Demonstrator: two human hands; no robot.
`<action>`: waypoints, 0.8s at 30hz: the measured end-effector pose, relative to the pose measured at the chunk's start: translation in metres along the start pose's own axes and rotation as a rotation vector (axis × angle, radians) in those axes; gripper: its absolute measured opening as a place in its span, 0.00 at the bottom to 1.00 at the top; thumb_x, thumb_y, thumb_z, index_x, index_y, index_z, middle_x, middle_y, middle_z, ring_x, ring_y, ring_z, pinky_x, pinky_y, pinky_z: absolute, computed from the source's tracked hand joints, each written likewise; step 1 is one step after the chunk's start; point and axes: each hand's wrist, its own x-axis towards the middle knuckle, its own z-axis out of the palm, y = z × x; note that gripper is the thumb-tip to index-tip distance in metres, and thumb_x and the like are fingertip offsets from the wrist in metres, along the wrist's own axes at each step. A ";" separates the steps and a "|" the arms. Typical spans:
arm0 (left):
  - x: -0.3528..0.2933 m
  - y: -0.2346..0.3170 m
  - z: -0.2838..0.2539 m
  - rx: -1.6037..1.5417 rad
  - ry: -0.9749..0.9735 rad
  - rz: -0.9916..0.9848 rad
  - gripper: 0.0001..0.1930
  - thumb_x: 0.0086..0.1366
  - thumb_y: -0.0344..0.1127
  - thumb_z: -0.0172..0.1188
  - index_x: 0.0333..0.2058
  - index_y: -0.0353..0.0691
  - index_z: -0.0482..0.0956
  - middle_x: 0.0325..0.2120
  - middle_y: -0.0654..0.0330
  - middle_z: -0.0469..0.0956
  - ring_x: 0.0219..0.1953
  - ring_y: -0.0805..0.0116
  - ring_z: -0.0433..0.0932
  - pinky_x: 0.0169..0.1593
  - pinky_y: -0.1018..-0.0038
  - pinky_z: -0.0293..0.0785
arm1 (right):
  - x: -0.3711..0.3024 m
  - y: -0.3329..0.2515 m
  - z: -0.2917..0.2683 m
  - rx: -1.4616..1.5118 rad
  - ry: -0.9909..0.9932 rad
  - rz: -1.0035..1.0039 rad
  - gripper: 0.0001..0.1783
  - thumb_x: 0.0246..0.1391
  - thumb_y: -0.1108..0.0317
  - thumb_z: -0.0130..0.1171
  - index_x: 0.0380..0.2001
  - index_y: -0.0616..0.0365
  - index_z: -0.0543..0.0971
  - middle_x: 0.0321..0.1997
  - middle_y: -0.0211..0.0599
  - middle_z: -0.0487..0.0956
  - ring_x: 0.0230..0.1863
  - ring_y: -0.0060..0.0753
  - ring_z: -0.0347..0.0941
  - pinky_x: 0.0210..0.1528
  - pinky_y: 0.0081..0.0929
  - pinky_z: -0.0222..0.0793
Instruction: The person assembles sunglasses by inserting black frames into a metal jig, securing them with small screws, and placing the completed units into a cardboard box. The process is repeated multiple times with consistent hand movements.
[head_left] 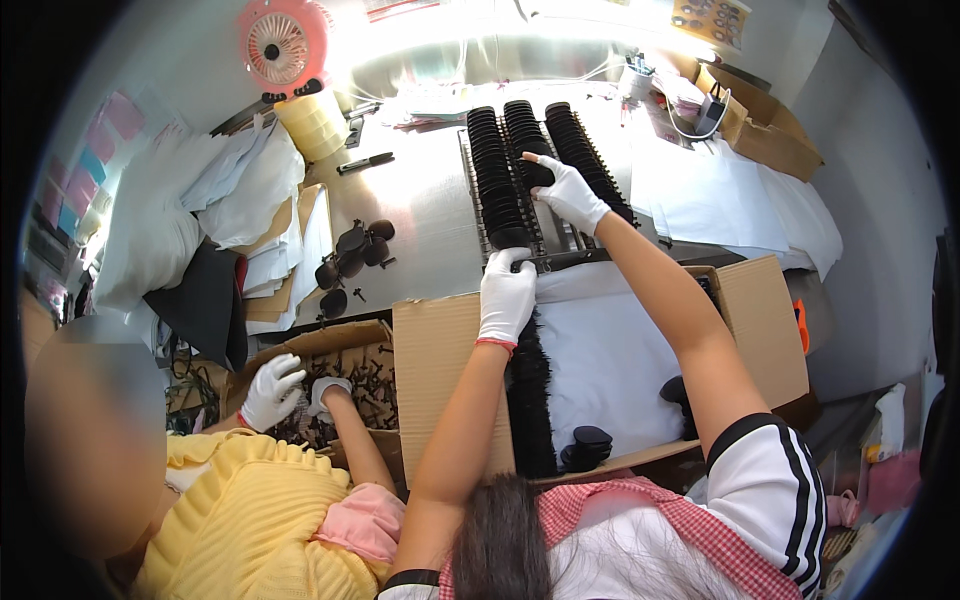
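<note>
Three rows of thin, black, rounded lens-like pieces stand on a metal rack: a left row (495,170), a middle row (522,125) and a right row (580,150). My right hand (575,198), in a white glove with bare fingertips, reaches over the middle row. Its fingers close on black lens-like pieces (537,173) at that row's near part. My left hand (508,298), also gloved in white, is at the near end of the left row. Its fingers are bent together against the lowest pieces there; what they pinch is mostly hidden.
Below my arms, an open cardboard box (440,380) holds white sheeting (600,360) and black pieces (587,448). At left, a co-worker's gloved hands (272,392) are in a box of small black parts (370,375). Loose black pieces (352,250) and a marker (366,162) lie on the table.
</note>
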 end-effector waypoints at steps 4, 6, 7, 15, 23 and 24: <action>0.005 -0.005 0.000 0.073 -0.033 0.017 0.11 0.64 0.31 0.56 0.42 0.32 0.82 0.41 0.55 0.75 0.26 0.67 0.80 0.25 0.73 0.79 | -0.013 0.011 0.023 -0.373 0.313 -0.298 0.30 0.52 0.79 0.61 0.61 0.55 0.73 0.52 0.48 0.81 0.50 0.47 0.80 0.53 0.31 0.77; 0.007 -0.004 0.000 0.064 -0.031 0.004 0.11 0.64 0.31 0.57 0.41 0.32 0.82 0.42 0.55 0.75 0.29 0.66 0.81 0.26 0.73 0.80 | -0.017 0.015 0.032 -0.457 0.340 -0.379 0.30 0.53 0.79 0.60 0.61 0.55 0.73 0.51 0.48 0.81 0.49 0.48 0.80 0.52 0.32 0.77; 0.008 -0.002 0.000 0.063 -0.027 0.013 0.11 0.64 0.31 0.57 0.41 0.32 0.82 0.42 0.55 0.75 0.29 0.67 0.81 0.26 0.73 0.81 | -0.018 0.015 0.034 -0.484 0.395 -0.443 0.29 0.53 0.79 0.59 0.61 0.55 0.73 0.51 0.48 0.82 0.49 0.48 0.80 0.52 0.33 0.78; 0.003 0.028 -0.008 -0.213 -0.123 -0.324 0.09 0.65 0.31 0.57 0.42 0.37 0.81 0.40 0.60 0.77 0.29 0.72 0.80 0.27 0.76 0.80 | -0.003 -0.022 0.019 -0.722 0.483 -0.428 0.19 0.57 0.79 0.52 0.52 0.59 0.78 0.54 0.46 0.80 0.53 0.43 0.79 0.55 0.34 0.76; -0.023 0.065 0.005 -1.564 -0.099 -0.501 0.16 0.70 0.51 0.58 0.52 0.54 0.74 0.47 0.67 0.76 0.51 0.68 0.75 0.56 0.59 0.74 | -0.127 -0.096 0.016 -0.448 -0.061 -0.552 0.22 0.53 0.69 0.59 0.54 0.57 0.79 0.49 0.48 0.81 0.41 0.50 0.80 0.48 0.34 0.77; -0.027 0.067 0.006 -1.405 -0.078 -0.543 0.12 0.71 0.49 0.58 0.48 0.55 0.76 0.43 0.68 0.77 0.49 0.70 0.76 0.51 0.64 0.76 | -0.129 -0.098 0.008 -0.489 -0.142 -0.547 0.21 0.55 0.67 0.59 0.53 0.59 0.78 0.51 0.48 0.81 0.44 0.50 0.79 0.51 0.34 0.75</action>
